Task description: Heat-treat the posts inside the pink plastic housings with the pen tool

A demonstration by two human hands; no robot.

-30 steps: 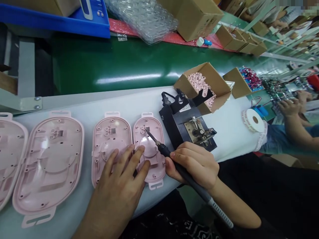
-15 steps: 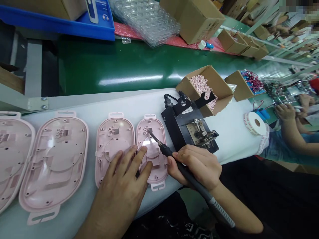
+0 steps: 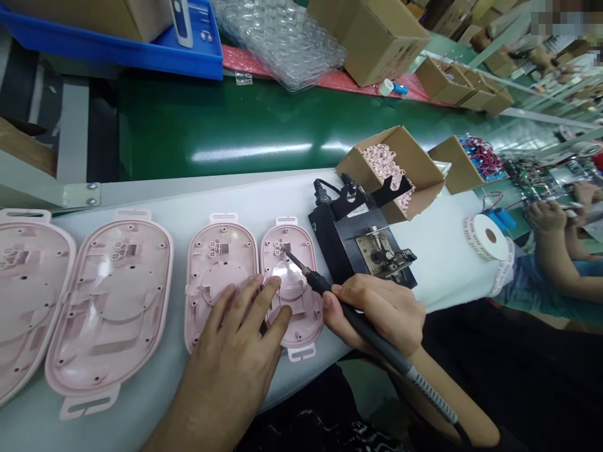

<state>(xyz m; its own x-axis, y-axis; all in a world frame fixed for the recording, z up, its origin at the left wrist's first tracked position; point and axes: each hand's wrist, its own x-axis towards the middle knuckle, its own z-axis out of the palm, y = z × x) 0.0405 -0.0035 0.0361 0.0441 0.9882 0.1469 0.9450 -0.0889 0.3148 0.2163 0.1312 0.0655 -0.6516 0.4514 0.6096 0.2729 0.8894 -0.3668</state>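
My right hand (image 3: 377, 314) grips a black soldering iron (image 3: 358, 320) like a pen. Its tip touches the upper part of a small pink oval shell (image 3: 294, 285) on the white bench. My left hand (image 3: 235, 351) lies flat, fingers spread, pressing on that shell and on the pink shell (image 3: 219, 270) beside it. Two larger pink shells (image 3: 110, 307) lie further left.
A black soldering stand (image 3: 362, 242) sits right of the shells. Behind it an open cardboard box (image 3: 393, 169) holds small pink parts. A roll of labels (image 3: 487, 238) lies at the right. The green conveyor (image 3: 245, 132) runs behind. Another person's hands (image 3: 546, 216) work at far right.
The view has shifted slightly, so everything sits a bit further right. Both hands keep their hold and the iron tip stays on the small shell.
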